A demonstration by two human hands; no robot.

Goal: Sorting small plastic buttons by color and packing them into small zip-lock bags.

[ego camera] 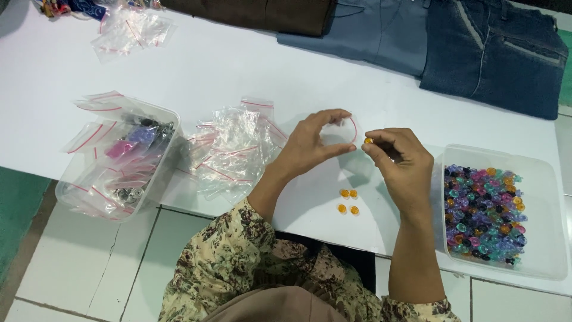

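A: Head view, looking down at the white counter (250, 65). The left hand (310, 146) holds a small clear zip bag (344, 132) with a red seal strip, fingers pinched on its mouth, raised just above the counter.

B: And the right hand (402, 167) grips a single orange bead (369, 141) between thumb and forefinger, right beside the bag's opening.

A: That bead looks light, hard and slick, so I'd judge a fingertip pinch suits it. The bag is thin, limp film, best taken at the rim.

B: Four more orange beads (348, 201) lie below the hands. A clear tub of mixed beads (484, 210) sits at right, a pile of empty bags (235, 152) at left.

A: Hard to tell whether the bag's mouth is open. The left container (116, 158) holds bagged items I can't make out.
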